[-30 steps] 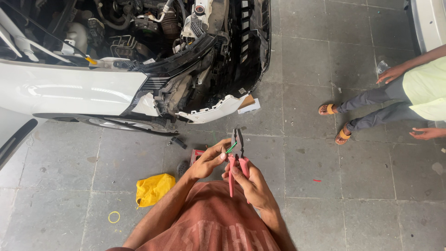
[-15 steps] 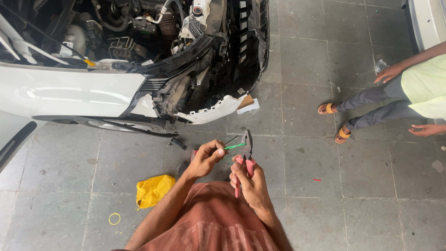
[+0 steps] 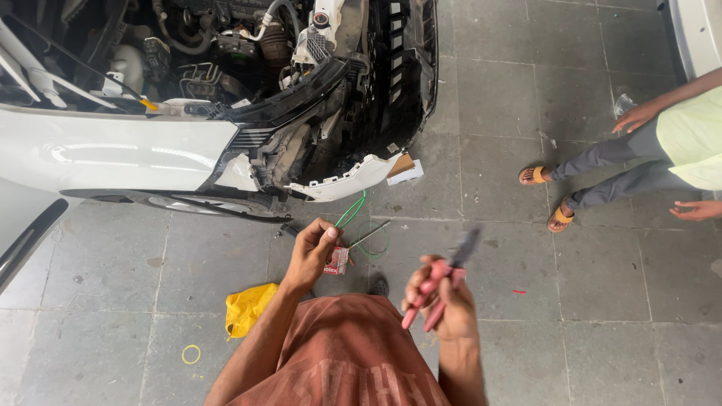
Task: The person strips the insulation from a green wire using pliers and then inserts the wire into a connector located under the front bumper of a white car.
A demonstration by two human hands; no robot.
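Gripping green wire (image 3: 352, 214) in left hand (image 3: 312, 252), clenching red pliers (image 3: 442, 280) in right hand (image 3: 440, 297), beside car (image 3: 120, 154).

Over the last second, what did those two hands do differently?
The hands came apart. The right hand drew the red-handled pliers back to the right, away from the green wire. The left hand kept hold of the wire and a small red-and-white packet. The damaged white car, yellow bag and the person sitting stayed put.
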